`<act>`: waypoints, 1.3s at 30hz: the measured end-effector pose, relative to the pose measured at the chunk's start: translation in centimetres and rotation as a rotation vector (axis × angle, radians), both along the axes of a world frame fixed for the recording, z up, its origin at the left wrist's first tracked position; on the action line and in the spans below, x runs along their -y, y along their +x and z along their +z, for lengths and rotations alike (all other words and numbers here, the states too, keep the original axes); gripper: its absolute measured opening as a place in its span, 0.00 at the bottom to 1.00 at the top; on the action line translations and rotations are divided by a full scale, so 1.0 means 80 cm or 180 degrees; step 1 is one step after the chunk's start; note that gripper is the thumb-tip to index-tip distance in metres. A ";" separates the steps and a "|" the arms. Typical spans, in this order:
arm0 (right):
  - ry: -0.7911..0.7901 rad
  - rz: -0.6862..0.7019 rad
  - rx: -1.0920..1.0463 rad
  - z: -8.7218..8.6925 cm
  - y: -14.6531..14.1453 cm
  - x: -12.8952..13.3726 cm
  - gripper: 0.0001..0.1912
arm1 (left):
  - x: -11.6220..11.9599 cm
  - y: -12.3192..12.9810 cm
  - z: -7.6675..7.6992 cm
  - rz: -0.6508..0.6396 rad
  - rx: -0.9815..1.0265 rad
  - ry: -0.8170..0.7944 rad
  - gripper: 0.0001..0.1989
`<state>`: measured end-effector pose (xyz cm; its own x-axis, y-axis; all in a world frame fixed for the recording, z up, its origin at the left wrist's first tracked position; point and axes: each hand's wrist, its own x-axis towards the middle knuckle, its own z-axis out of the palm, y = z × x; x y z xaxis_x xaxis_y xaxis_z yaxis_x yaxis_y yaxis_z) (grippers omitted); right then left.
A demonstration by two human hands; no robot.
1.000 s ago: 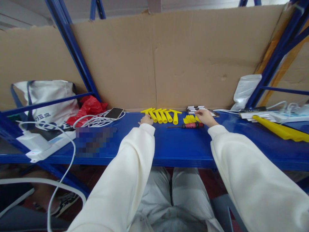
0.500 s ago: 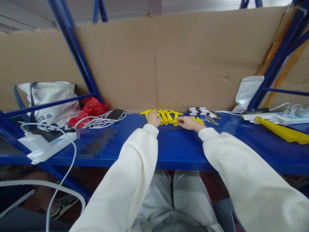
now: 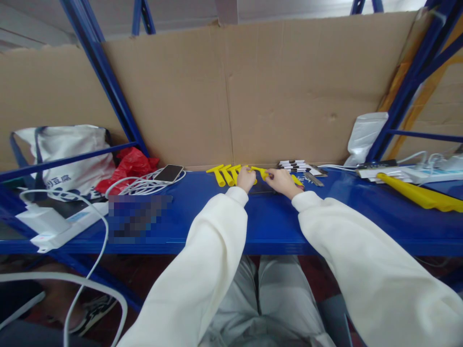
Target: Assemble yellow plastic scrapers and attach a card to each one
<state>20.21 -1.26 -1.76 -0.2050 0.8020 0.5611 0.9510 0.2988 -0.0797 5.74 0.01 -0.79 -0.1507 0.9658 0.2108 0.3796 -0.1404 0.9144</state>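
Several yellow T-shaped pieces [image 3: 227, 177] lie side by side near the back edge of the blue shelf [image 3: 202, 212]. Over the right part of this row is my left hand [image 3: 246, 178], its fingers bent down and mostly hidden at the pieces. Just to its right, my right hand [image 3: 282, 181] pinches the rightmost yellow T-shaped piece [image 3: 261, 171], which is tilted. A thin dark strip lies on the shelf between the hands. More yellow pieces [image 3: 297, 180] show beside my right hand, partly covered by it.
Black-and-white packets [image 3: 292, 166] and a metal ruler [image 3: 314, 179] lie right of my hands. Leftward are a phone [image 3: 169, 173], coiled white cable, red plastic bag [image 3: 132, 168] and power strip [image 3: 68, 226]. A long yellow object [image 3: 419, 193] lies far right. Cardboard stands behind.
My left hand has moved right along the row, uncovering the pieces at its left end. The rightmost piece has tilted at my right hand. The view has shifted slightly.
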 end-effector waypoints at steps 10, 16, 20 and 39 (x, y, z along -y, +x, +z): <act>0.0424 0.0575 -0.0088 0.006 -0.009 0.020 0.17 | 0.013 0.001 0.000 -0.1083 0.1818 -0.0797 0.07; 0.0761 0.1479 0.0519 -0.001 -0.015 0.030 0.14 | 0.008 -0.005 0.000 -0.0824 0.1970 -0.0462 0.06; 0.0804 0.1934 0.0632 -0.002 -0.016 0.038 0.13 | 0.005 -0.012 0.002 -0.0502 0.2052 -0.0237 0.02; -0.0233 -0.2240 -0.1419 -0.018 0.171 -0.019 0.29 | 0.000 -0.029 -0.001 -0.0262 -0.0017 0.0213 0.14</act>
